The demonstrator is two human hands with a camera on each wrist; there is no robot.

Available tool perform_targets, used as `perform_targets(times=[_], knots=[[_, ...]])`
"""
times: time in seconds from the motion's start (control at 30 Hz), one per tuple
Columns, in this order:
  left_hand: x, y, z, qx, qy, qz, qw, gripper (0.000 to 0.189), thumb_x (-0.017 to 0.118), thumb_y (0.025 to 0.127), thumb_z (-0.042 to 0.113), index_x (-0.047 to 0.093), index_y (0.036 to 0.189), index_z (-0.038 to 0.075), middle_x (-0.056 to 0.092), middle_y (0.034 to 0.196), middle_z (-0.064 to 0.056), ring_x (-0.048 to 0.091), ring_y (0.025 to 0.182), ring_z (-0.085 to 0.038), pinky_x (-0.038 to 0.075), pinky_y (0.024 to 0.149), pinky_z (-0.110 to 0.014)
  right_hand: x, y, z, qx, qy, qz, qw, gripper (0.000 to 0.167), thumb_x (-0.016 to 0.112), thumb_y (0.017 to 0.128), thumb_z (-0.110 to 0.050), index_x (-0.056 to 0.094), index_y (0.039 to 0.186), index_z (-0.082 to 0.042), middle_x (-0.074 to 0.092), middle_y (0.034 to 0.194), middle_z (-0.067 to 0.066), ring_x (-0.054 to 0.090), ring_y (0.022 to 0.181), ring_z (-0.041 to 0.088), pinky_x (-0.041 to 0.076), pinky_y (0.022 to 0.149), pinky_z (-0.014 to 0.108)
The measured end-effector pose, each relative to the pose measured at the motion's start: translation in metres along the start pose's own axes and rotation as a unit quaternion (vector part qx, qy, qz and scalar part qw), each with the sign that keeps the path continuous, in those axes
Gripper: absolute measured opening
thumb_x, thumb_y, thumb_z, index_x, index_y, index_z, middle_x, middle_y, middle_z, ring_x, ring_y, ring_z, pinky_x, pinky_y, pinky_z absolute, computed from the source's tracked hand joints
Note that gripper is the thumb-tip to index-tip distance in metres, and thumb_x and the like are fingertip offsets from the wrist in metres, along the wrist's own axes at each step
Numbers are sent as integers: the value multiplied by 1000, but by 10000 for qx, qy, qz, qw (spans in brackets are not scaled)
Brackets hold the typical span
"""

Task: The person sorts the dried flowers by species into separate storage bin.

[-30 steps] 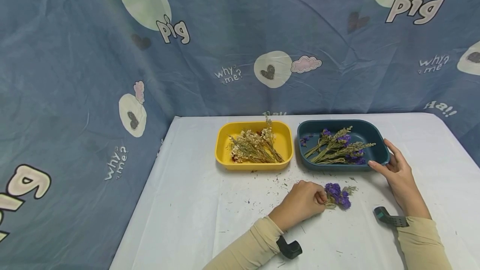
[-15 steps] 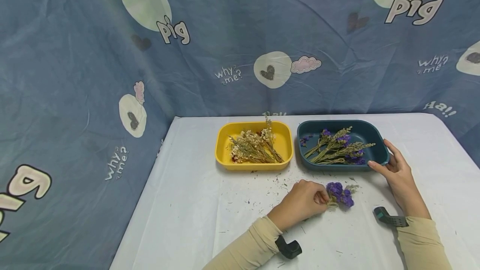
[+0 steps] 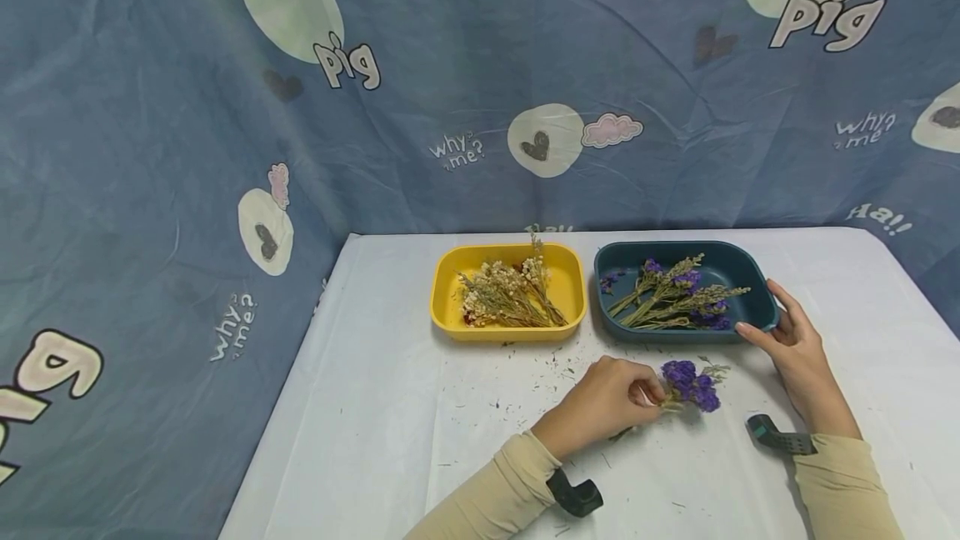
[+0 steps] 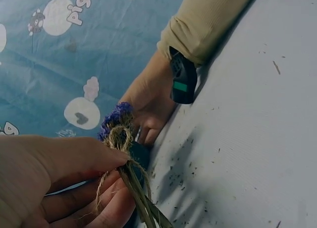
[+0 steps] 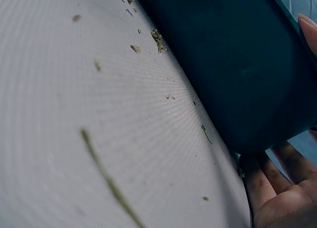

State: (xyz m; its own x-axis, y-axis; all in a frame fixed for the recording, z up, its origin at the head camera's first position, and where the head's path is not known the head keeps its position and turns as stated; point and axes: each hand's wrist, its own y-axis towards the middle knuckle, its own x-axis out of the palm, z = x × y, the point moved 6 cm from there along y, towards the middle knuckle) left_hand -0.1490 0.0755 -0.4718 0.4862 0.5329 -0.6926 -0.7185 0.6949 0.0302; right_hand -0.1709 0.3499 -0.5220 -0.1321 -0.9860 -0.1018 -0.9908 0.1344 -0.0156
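Observation:
My left hand (image 3: 611, 402) pinches a small bunch of dried purple flowers (image 3: 692, 384) by its stems, just above the white table. In the left wrist view, a twine bow (image 4: 120, 135) goes round the bunch at the thumb, and bare stems stick out below it. The right hand (image 3: 804, 361) grips the right front corner of a dark teal tray (image 3: 675, 337), its thumb at the front rim and the fingers at the side. Inside that tray lie dried purple flowers (image 3: 688, 277) with long stems. The right wrist view shows fingers against the tray's lower corner.
Left of the teal tray stands a yellow tray (image 3: 510, 334) with dried white flowers (image 3: 498, 286). Bits of stem and leaf are scattered over the white table (image 3: 375, 407). A printed blue cloth (image 3: 450, 65) hangs behind and to the left.
My left hand has moved slightly right and away from me with the purple bunch, which now shows a bit higher. My right hand and both trays have stayed in place.

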Motion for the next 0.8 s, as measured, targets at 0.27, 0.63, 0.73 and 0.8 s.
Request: perform_targets(times=[0.27,0.63,0.73,0.8], knots=[[-13,1,-2,-74,-405,154,9990,10,80,91,15,78,100,18,78,94,9,58,74,13,50,69,-4,0,2,0,74,-262,39,9996,88,69,100,-16,15,166,-38,23,173,5,46,123,-8,43,88,0],[-20,7,-1,94,-540,359,9979,10,80,92,17,77,102,19,77,99,10,59,79,13,52,70,-5,-1,2,2,-20,15,18,10000,88,69,100,-12,16,166,-35,24,172,4,48,120,-9,44,86,-1],[-26,11,0,136,-550,440,9974,9,79,93,19,77,102,21,76,99,11,59,80,12,52,70,-6,-1,2,2,-35,-66,71,9999,88,70,99,-13,17,166,-35,27,171,4,49,118,-10,44,85,-1],[-31,14,-1,119,-547,499,9972,8,78,94,19,76,102,21,76,98,10,59,80,11,52,71,-6,-1,2,1,-25,-145,115,9998,88,70,99,-14,17,166,-35,28,171,4,49,118,-10,44,86,-1]])
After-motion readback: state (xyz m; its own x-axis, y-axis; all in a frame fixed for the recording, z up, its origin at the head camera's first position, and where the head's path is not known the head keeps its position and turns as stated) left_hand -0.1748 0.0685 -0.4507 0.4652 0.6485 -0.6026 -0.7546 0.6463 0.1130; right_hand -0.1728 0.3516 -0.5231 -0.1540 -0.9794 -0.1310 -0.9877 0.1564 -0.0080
